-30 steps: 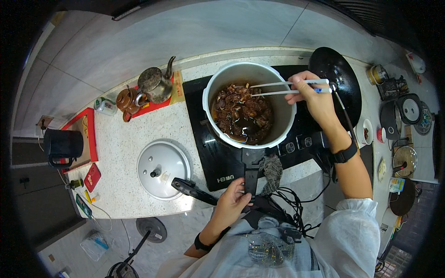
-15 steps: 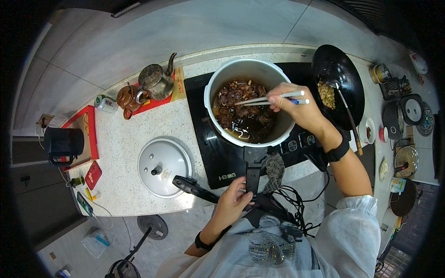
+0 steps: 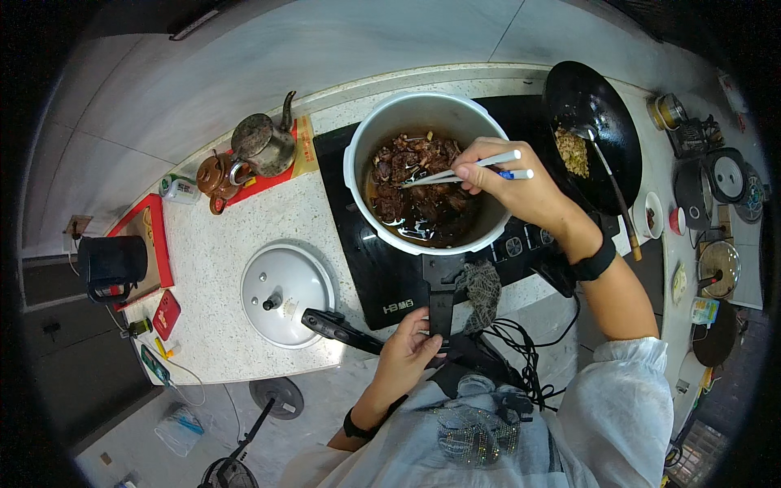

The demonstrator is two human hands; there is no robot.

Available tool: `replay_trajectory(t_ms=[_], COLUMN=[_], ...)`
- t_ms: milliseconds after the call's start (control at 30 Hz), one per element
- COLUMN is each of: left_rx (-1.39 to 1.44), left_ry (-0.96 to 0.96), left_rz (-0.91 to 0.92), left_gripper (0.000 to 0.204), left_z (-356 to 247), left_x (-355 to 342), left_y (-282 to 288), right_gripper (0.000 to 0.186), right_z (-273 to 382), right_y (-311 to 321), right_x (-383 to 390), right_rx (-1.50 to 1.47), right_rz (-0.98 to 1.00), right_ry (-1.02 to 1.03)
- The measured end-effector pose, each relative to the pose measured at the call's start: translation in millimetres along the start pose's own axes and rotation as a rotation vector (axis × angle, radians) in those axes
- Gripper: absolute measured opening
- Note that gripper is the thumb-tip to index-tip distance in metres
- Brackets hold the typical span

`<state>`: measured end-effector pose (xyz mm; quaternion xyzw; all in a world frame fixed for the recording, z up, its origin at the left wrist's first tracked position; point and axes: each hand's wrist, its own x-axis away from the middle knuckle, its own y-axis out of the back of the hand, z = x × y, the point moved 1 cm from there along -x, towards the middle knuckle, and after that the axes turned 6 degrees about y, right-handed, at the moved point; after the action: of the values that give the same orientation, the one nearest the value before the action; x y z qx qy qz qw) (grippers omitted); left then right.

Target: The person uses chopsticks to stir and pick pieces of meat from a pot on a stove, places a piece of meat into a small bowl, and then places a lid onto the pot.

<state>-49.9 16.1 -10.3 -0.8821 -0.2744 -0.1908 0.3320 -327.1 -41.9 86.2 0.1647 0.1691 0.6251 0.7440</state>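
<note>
My right hand [image 3: 500, 179] grips pale chopsticks [image 3: 433, 180], their tips down in dark brown meat pieces [image 3: 412, 153] and glossy liquid inside the pressure cooker pot [image 3: 370, 122]. The pot sits on a black cooktop [image 3: 374, 293]. Below it, my left hand [image 3: 408, 354] has its fingers around the pot's black handle [image 3: 441, 302], beside a grey mesh cloth [image 3: 478, 297]. On the worktop to the left lies the silver cooker lid [image 3: 286, 285] with its black handle.
A black wok [image 3: 602, 110] holding chopped bits and a ladle is at right, near a white bowl [image 3: 647, 213]. A metal kettle [image 3: 262, 145], brown teapot [image 3: 218, 175], red-edged tray [image 3: 161, 244] and red phone [image 3: 166, 317] stand left. Cables [image 3: 525, 358] dangle below.
My right hand has shifted left and lower over the pot since a second ago, with the chopsticks now angled down into the meat. My left hand stays on the handle.
</note>
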Motion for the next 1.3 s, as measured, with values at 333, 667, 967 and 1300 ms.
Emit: replay_trajectory(t_ms=[333, 667, 967, 1300], left_rx=[0.009, 0.021, 0.032, -0.004], left_ry=[0.007, 0.004, -0.016, -0.024], left_rz=[-0.011, -0.002, 0.011, 0.004], left_gripper=[0.045, 0.046, 0.045, 0.045], left_z=[-3, -3, -1, -2], left_x=[0, 0, -1, -1], left_y=[-2, -3, -2, -1], right_gripper=[0.019, 0.018, 0.022, 0.023], right_z=[2, -14, -23, -22], right_y=[-16, -27, 21, 21], right_x=[-10, -23, -10, -1], right_rx=[-0.232, -0.308, -0.583, -0.283], right_rz=[-0.049, -0.107, -0.483, -0.449], right_ry=[-0.027, -0.160, -0.262, -0.098])
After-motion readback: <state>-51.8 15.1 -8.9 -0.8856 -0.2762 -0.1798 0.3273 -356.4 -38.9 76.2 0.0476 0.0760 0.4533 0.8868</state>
